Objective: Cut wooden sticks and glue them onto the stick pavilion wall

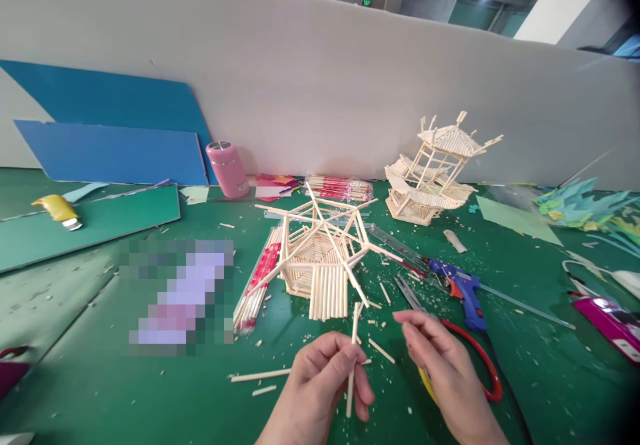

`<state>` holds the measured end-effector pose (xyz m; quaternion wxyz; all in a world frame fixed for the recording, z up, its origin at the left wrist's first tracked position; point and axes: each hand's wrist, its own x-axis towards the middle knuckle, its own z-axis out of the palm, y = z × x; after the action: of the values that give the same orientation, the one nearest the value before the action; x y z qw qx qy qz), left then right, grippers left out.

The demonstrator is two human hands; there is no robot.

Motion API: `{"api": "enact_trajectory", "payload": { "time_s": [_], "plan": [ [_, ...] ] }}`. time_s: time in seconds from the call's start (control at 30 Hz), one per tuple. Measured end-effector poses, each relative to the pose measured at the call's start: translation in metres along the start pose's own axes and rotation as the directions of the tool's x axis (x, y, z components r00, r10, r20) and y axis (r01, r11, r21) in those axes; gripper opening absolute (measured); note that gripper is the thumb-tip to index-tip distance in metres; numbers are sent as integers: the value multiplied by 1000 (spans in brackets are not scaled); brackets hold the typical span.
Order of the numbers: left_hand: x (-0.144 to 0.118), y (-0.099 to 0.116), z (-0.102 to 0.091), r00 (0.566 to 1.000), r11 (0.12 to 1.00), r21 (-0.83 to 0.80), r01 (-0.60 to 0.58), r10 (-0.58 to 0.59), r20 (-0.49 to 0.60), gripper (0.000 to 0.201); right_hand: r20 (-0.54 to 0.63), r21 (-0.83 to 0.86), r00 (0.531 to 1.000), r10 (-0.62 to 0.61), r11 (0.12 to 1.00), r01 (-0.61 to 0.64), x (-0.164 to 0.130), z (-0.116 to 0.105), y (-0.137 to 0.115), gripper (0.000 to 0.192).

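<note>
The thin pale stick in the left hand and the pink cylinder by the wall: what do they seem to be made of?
The thin pale stick, pinched in the left hand, looks like bare bamboo or wood: matte, cream, straight like the stick structure behind it. The pink cylinder seems to be glossy coated metal or plastic, with a shiny silver cap.

The left hand (pixel 320 382) pinches a thin wooden stick (pixel 353 358) upright, just in front of the half-built stick frame (pixel 320 252) on the green worktop (pixel 150 392). The right hand (pixel 445 365) hovers beside it, fingers (pixel 407 317) loose, over red-handled scissors (pixel 480 358); a blue glue gun (pixel 463 288) lies right of the frame.
</note>
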<state>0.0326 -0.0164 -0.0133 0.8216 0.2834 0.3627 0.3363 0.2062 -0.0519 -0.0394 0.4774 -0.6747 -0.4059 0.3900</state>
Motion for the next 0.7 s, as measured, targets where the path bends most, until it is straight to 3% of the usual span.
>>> {"api": "enact_trajectory", "payload": {
  "time_s": [0.13, 0.2, 0.3, 0.5, 0.6, 0.7],
  "plan": [
    [-1, -6, -5, 998, 997, 40, 58, -59, 6, 22, -155, -255, 987, -47, 967, 6, -6, -34, 26, 33],
    [-2, -8, -6, 997, 995, 65, 76, -77, 7, 22, -203, -455, 973, -113, 891, 9, -9, -51, 39, 34],
    [-2, -8, -9, 997, 988, 129, 83, -82, -16, 21, -150, -686, 976, -157, 727, 12, -14, -71, 56, 38],
    [-4, -6, -13, 995, 974, 219, 53, -32, -96, 24, -22, -808, 998, -50, 589, 12, -13, -85, 60, 47],
    [-3, -7, -13, 992, 986, 154, 62, -44, -118, 25, -34, -871, 999, 15, 489, -37, -8, -82, 53, 49],
    [-2, -9, -14, 991, 993, 93, 77, -67, -113, 24, -73, -877, 993, 87, 468, -106, -7, -80, 49, 47]
  ]
}}
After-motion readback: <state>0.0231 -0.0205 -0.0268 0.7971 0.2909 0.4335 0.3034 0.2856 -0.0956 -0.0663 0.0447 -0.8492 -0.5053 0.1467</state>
